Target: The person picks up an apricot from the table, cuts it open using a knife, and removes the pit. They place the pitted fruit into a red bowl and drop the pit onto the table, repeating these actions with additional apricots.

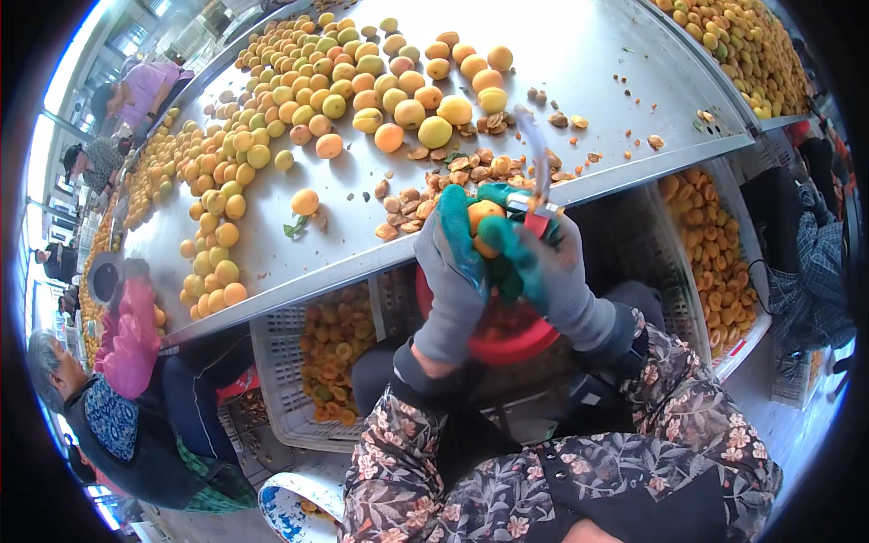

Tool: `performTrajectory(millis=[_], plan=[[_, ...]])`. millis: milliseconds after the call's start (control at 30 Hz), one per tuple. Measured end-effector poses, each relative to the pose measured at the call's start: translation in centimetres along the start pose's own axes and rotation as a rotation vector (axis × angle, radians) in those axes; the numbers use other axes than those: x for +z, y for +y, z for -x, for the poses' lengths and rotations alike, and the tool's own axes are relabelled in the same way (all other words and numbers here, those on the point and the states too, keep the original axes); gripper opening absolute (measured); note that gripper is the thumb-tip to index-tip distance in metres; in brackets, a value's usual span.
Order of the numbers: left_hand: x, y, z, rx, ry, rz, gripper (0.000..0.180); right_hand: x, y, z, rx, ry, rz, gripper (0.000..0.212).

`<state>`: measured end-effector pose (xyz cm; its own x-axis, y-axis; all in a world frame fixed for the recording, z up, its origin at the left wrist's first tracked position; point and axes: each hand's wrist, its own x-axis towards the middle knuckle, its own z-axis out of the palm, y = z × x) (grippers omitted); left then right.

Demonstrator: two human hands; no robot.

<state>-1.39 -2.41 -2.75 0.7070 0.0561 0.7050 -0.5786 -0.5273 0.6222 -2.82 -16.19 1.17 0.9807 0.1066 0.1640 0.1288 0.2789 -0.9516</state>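
Note:
My left hand (450, 258), in a grey glove with a green coated palm, is closed around an orange apricot (485, 212) just over the table's front edge. My right hand (563, 276), gloved alike, presses in from the other side. In its fingers is a small tool (538, 220) with a red and silver body; a curved grey strip rises from it, smeared by motion. Part of the apricot is hidden by green fingertips. Below both hands sits a red basin (518, 346), its contents mostly hidden. Apricot pits (405, 206) lie piled on the table beside my left hand.
Many whole apricots (389, 81) spread over the metal table (615, 136). Crates of apricot halves stand at left (330, 357) and right (711, 271). A white bucket (294, 498) is on the floor. A person with a pink sleeve (131, 335) sits at left; others work farther off.

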Motion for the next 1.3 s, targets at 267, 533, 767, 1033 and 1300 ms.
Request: performTrajectory(millis=[267,533,767,1033,1300], plan=[[-3.8,3.1,0.0,-0.403,-0.353,0.745,0.064,-2.2,-3.0,-1.5,-0.662,-0.535,0.921,0.062],[-3.6,1.9,0.0,-0.524,-0.439,0.905,0.053,-4.0,-4.9,-0.3,-0.396,-0.36,0.456,0.047],[-1.8,1.1,-0.6,-1.343,-0.389,1.45,0.043,-2.9,-6.2,-2.6,0.185,0.313,-0.106,0.042],[-3.0,2.7,0.0,-1.224,-0.416,1.435,0.05,6.4,-8.0,0.8,0.0,-0.526,0.023,0.033],[-4.2,5.8,-2.7,-1.288,-0.337,1.454,0.053,1.1,-7.8,-2.6,-0.426,-0.031,-0.313,0.047]])
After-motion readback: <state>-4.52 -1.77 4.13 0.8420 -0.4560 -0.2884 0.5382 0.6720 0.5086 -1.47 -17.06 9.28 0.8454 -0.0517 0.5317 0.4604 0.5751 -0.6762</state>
